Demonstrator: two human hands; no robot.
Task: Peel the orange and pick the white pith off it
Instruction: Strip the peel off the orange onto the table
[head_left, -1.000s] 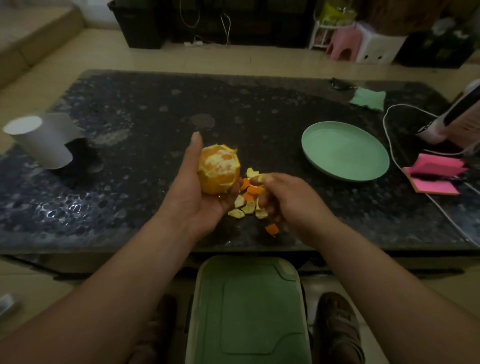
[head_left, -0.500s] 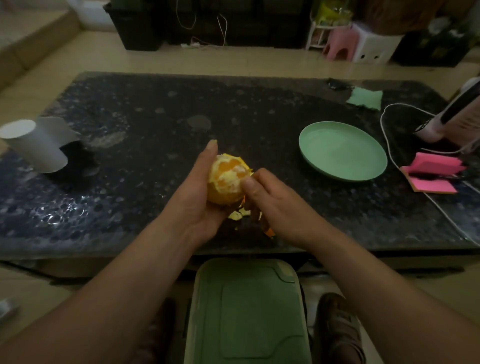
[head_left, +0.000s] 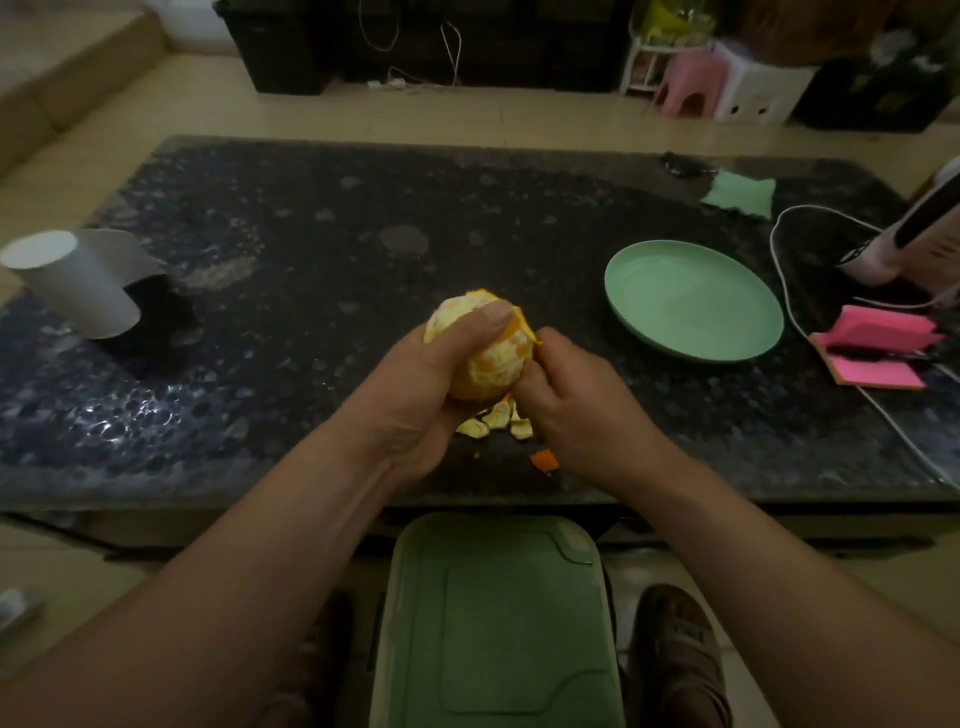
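A home living room is showing here: a low dark speckled stone desk (head_left: 311, 364) is standing on a pale beige floor (head_left: 311, 119), a small pink plastic stool (head_left: 685, 83) and a white box-shaped stool (head_left: 753, 98) are sitting beyond it, and loose cables (head_left: 451, 47) are hanging by a black cabinet (head_left: 280, 52)

A green plate (head_left: 693, 301) is seen set on the dark speckled table (head_left: 311, 218), flanked by a white paper roll (head_left: 72, 283) at left and pink sticky notes (head_left: 878, 348) at right.
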